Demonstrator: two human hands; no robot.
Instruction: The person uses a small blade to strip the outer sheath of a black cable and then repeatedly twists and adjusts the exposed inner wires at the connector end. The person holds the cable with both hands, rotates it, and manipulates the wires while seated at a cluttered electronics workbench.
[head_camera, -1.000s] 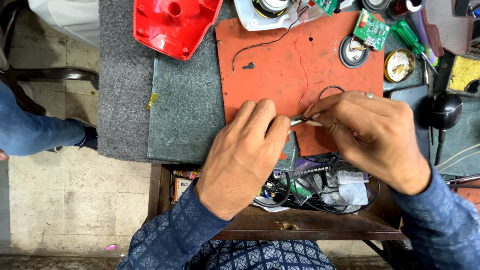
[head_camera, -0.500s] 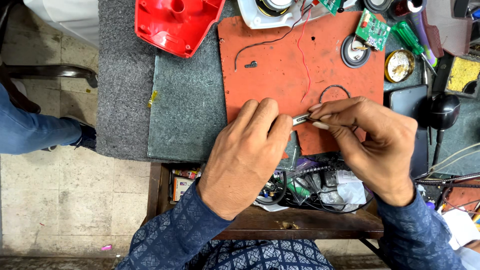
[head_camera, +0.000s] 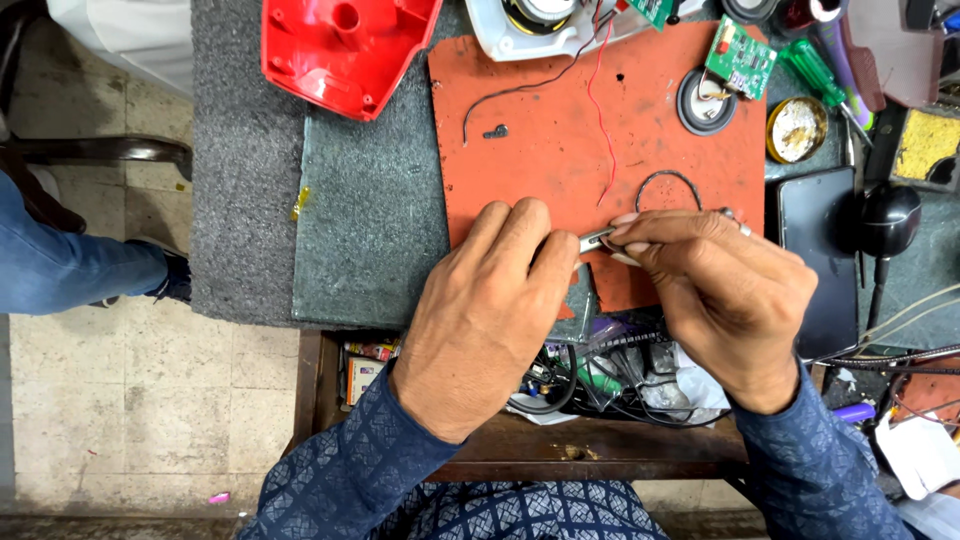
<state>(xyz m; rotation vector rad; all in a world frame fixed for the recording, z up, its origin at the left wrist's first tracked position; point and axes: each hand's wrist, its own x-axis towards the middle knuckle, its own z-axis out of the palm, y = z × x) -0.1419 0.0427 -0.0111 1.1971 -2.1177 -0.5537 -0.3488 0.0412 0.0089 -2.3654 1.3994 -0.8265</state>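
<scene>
Both arms are covered by long dark navy sleeves, patterned with a small lighter diamond/check weave; the same fabric is seen on the torso at bottom centre. Cuffs end at the wrists. The left hand (head_camera: 487, 312) is bare, no jewellery seen. A silver ring is worn on a finger of the right hand (head_camera: 725, 295).

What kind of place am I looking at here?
Likely a small electronics repair bench: a green circuit board, a round speaker and loose wires lie on an orange mat, while both hands pinch a small metal part.
</scene>
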